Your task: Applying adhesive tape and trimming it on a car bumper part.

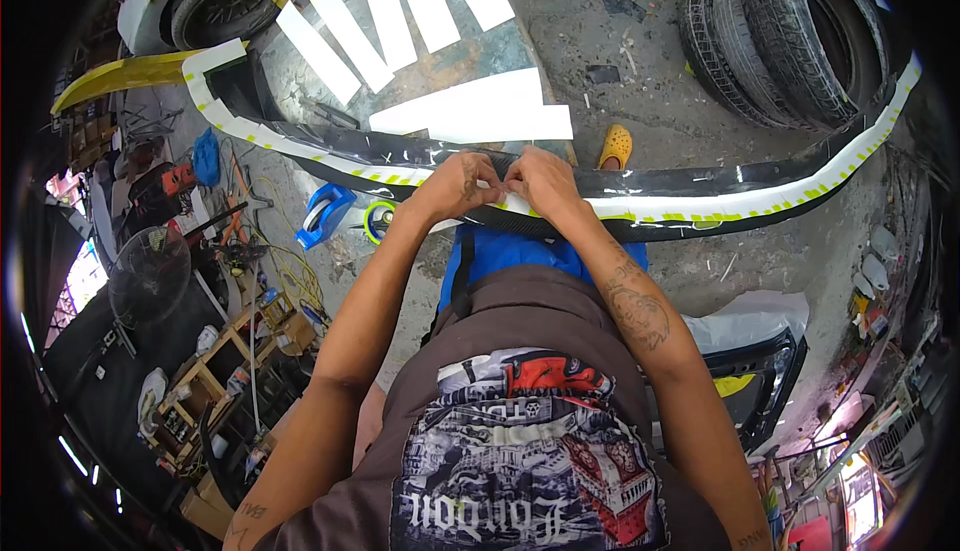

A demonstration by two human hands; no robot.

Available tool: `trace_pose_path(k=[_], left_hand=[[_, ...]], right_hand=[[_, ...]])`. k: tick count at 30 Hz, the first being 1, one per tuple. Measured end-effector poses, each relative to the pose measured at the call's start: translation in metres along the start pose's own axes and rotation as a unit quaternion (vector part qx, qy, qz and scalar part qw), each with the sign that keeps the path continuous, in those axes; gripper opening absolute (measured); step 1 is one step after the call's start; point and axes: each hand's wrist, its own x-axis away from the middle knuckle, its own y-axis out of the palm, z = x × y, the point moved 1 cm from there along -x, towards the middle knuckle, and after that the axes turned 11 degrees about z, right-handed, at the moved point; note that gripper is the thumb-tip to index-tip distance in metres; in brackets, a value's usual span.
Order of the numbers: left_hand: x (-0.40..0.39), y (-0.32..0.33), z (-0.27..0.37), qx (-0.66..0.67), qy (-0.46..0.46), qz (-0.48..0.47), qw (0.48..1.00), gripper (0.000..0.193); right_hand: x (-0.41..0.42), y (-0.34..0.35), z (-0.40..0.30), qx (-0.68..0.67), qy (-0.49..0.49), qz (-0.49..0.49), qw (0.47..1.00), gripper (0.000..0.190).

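A long curved black carbon-fibre car body part (660, 180), probably a bumper lip, spans the view in front of me. Along it runs a white paper strip (667, 208), fixed with many short yellow-green tape pieces (716, 217). My left hand (469, 182) and my right hand (541, 182) meet at the middle of the part. Their thumbs and fingertips pinch together at the strip, close to touching each other. The fingers hide any small piece between them.
White paper pieces (469, 100) lie on the worn tabletop (330, 48) beyond the part. A blue tape dispenser (324, 213) and yellow-green tape roll (379, 221) sit to the left. Tyres (757, 48) stand far right, near a foot in a yellow clog (616, 146). A fan (150, 277) stands left.
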Motion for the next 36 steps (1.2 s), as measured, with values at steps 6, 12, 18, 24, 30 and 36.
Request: trace_pose_path(k=[6, 12, 18, 24, 30, 36], left_hand=[[0.001, -0.003, 0.001, 0.008, -0.004, -0.009, 1.0, 0.01], [0.004, -0.004, 0.003, 0.021, -0.011, -0.008, 1.0, 0.012], [0.004, -0.002, 0.002, 0.026, -0.007, -0.003, 1.0, 0.012], [0.003, -0.002, 0.0, 0.029, -0.014, -0.006, 0.999, 0.013], [0.004, -0.002, 0.0, 0.04, -0.016, -0.005, 0.999, 0.014], [0.006, -0.002, 0.0, 0.042, -0.019, -0.003, 0.999, 0.016]], right_hand=[[-0.001, -0.001, 0.004, -0.032, 0.033, 0.0, 0.999, 0.009], [-0.001, -0.001, 0.002, -0.008, 0.031, -0.01, 0.999, 0.008], [0.002, 0.002, 0.002, -0.003, 0.019, 0.01, 1.0, 0.009], [0.001, -0.002, -0.004, 0.033, 0.049, 0.012, 0.998, 0.021], [-0.005, -0.004, 0.002, 0.029, 0.069, -0.013, 0.997, 0.032], [0.028, -0.019, 0.013, -0.067, -0.128, -0.021, 0.989, 0.041]])
